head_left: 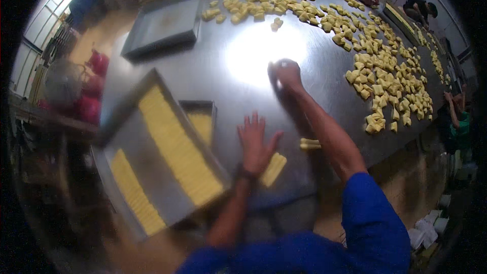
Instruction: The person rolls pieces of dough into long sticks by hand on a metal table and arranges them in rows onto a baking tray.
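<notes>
My left hand point(256, 144) lies palm down on the metal table, fingers spread, beside several yellow dough sticks point(274, 169) lying side by side. My right hand point(286, 75) reaches farther out over the bright glare on the tabletop, its fingers curled closed; whatever may be inside them is hidden. Under my right forearm rests another short bit of rolled dough point(310, 144). Left of my left hand, a tilted metal tray point(170, 172) holds two bands of closely laid yellow dough sticks point(177, 144), with bare metal between them.
A smaller tray point(213, 116) with yellow dough sits partly behind the tilted one. Another metal tray point(165, 23) stands at the far left. Many dough lumps point(385, 81) spread along the table's far and right sides. Other people point(420, 9) are around the table; red bundles point(91, 91) lie left.
</notes>
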The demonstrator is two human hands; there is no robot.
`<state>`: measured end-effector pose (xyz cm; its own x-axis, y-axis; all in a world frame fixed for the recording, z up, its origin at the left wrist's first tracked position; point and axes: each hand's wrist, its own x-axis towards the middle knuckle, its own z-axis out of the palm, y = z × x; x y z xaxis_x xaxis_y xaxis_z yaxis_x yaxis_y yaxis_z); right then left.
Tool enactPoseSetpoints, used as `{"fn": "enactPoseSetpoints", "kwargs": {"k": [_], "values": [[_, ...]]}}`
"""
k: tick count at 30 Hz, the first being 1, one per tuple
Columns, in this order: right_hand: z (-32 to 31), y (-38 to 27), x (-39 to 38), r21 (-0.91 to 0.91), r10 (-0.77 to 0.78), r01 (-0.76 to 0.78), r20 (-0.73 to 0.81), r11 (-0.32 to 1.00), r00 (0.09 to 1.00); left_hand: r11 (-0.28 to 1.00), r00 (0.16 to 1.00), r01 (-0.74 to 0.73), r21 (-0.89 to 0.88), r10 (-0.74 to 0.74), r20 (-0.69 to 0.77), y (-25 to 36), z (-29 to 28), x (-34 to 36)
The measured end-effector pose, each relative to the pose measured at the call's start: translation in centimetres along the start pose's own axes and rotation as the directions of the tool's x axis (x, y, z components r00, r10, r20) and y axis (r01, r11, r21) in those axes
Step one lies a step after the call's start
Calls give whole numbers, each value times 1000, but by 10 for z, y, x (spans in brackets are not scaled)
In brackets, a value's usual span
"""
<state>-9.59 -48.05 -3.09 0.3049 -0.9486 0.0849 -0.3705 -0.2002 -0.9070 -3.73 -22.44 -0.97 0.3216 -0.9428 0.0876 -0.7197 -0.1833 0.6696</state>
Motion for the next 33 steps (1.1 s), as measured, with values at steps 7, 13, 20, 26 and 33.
{"fn": "enactPoseSetpoints", "kwargs": {"k": [7,13,20,26,33], "values": [[-87,-74,-176,24,-105,103,362,994,926,380,958,263,-887,-213,193,27,-15,5],[-134,-107,-246,-39,-285,305,256,952,924,372,973,217,-902,-14,229,59,-19,-24],[-163,-108,-260,-112,-294,310,141,944,945,572,950,-23,-820,267,160,77,-27,-32],[-196,-100,-233,204,34,-143,462,968,886,690,887,-161,-706,415,204,87,-28,3],[-219,-75,-179,-61,50,-21,518,998,854,863,794,17,-505,295,532,95,-8,62]]}}
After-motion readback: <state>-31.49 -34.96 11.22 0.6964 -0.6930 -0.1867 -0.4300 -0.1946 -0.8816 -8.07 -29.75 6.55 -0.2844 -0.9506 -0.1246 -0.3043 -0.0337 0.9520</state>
